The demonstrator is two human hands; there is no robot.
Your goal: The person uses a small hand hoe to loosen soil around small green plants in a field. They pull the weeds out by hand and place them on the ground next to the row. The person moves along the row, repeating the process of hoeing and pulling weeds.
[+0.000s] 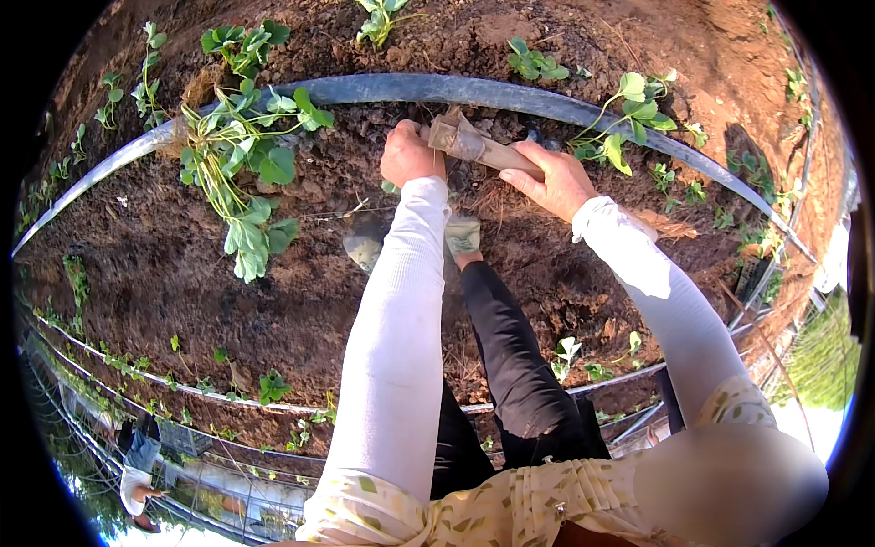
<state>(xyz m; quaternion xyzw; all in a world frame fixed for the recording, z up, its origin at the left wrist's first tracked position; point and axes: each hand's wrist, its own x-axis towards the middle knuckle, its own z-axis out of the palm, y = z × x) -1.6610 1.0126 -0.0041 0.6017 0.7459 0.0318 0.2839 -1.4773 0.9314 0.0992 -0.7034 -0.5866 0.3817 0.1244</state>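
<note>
My right hand [557, 179] is closed around the wooden handle [509, 158] of a tool, its thumb along the wood. The handle's far end is wrapped and points towards my left hand; the tool's working end is hidden. My left hand [411, 152] is curled beside that wrapped end, its fingers turned away, so what it may hold cannot be told. Both hands are low over the soil, near a dark drip-irrigation hose [424, 89]. To the left, a bunch of leafy strawberry plants [236, 171] with roots lies across the hose.
Small strawberry plants stand in the soil beyond the hose [536, 63], with a larger one [632, 116] at the right. My feet, one in a pale shoe [463, 236], are on the brown soil. Behind are more hoses and plant rows, and another person [140, 478] at lower left.
</note>
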